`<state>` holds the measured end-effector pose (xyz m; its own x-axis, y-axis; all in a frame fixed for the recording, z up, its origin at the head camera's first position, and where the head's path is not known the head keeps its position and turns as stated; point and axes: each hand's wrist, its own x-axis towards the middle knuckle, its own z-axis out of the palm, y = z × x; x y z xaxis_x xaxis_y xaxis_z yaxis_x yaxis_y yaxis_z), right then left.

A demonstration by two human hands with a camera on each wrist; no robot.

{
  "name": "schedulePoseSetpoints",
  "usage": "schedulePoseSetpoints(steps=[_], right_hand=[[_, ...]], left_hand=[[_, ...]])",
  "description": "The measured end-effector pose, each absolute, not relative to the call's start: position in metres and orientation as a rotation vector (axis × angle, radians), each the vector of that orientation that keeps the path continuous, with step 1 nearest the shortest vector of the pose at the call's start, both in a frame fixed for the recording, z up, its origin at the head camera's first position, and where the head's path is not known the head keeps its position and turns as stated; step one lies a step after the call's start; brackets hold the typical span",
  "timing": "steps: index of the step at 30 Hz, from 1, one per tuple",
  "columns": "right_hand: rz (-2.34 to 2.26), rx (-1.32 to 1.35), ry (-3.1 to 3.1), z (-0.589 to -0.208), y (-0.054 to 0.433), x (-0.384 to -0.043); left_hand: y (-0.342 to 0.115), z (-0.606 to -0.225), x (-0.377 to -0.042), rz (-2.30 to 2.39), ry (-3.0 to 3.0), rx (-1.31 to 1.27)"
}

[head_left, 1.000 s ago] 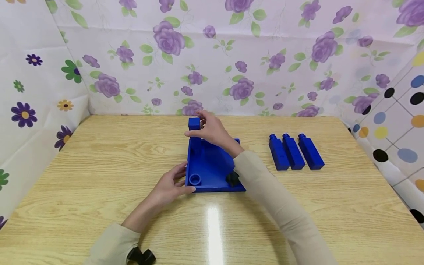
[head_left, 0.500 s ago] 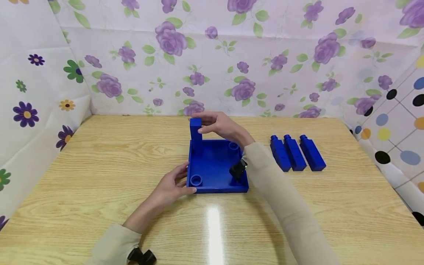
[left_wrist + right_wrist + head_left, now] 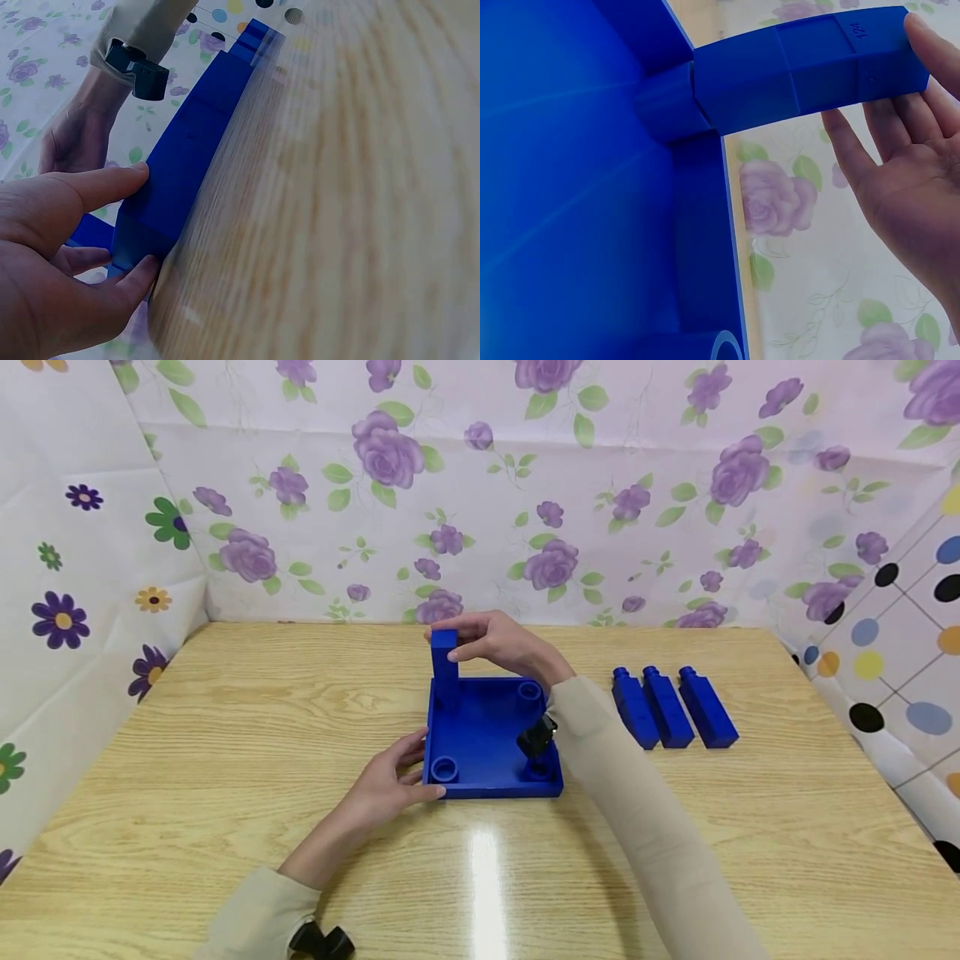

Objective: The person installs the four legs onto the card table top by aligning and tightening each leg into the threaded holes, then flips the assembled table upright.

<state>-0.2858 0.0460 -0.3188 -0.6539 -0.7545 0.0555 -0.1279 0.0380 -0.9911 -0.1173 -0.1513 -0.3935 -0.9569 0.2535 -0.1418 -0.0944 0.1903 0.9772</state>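
Note:
A square blue tray with round corner sockets lies on the table, open side up. Standing upright in its far-left socket is a square blue post. My right hand holds that post near its top, thumb on one side and fingertips on the other. The right wrist view shows the post seated against the socket, with a thin seam between them. At the near-left corner my left hand grips the tray, thumb on the front rim and fingers along the left side.
Three loose blue posts with narrow threaded necks lie side by side at the right of the table. A flowered cloth hangs behind the far edge. A black wrist camera partly covers the near-right socket.
The right thumb has moved from across the post's front to its right side, with the fingers now behind the top. The left hand has kept its hold on the tray corner.

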Motion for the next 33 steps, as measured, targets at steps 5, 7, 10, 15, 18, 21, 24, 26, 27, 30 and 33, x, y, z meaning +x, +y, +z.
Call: schedulePoseSetpoints(steps=[5,7,10,15,18,21,24,26,27,30,33], right_hand=[[-1.600,-0.867,1.931,-0.318,0.047,-0.285],[-1.547,-0.863,2.025,-0.318,0.046,-0.284],[-1.481,-0.861,2.158,-0.318,0.045,-0.283],[-1.506,-0.855,2.262,-0.323,0.041,-0.277],[-1.549,-0.845,2.309,-0.326,0.037,-0.272],[-1.549,-0.831,2.396,-0.327,0.033,-0.268],[-1.504,-0.788,2.519,-0.326,0.029,-0.264],[-1.478,-0.763,2.584,-0.325,0.026,-0.261],[-1.471,-0.752,2.606,-0.325,0.025,-0.260],[-1.453,-0.728,2.656,-0.325,0.023,-0.257],[-1.450,-0.720,2.676,-0.325,0.021,-0.255]], left_hand=[[-0.151,-0.393,-0.117,1.830,2.196,0.147],[-0.152,-0.393,-0.117,1.826,2.199,0.149],[-0.152,-0.394,-0.117,1.817,2.207,0.153],[-0.152,-0.393,-0.117,1.811,2.209,0.154],[-0.152,-0.392,-0.116,1.814,2.205,0.167],[-0.153,-0.391,-0.116,1.812,2.203,0.169],[-0.152,-0.391,-0.116,1.805,2.209,0.169],[-0.152,-0.392,-0.116,1.798,2.214,0.167],[-0.152,-0.392,-0.116,1.796,2.220,0.162],[-0.153,-0.392,-0.116,1.784,2.228,0.161],[-0.152,-0.393,-0.117,1.782,2.233,0.152]])
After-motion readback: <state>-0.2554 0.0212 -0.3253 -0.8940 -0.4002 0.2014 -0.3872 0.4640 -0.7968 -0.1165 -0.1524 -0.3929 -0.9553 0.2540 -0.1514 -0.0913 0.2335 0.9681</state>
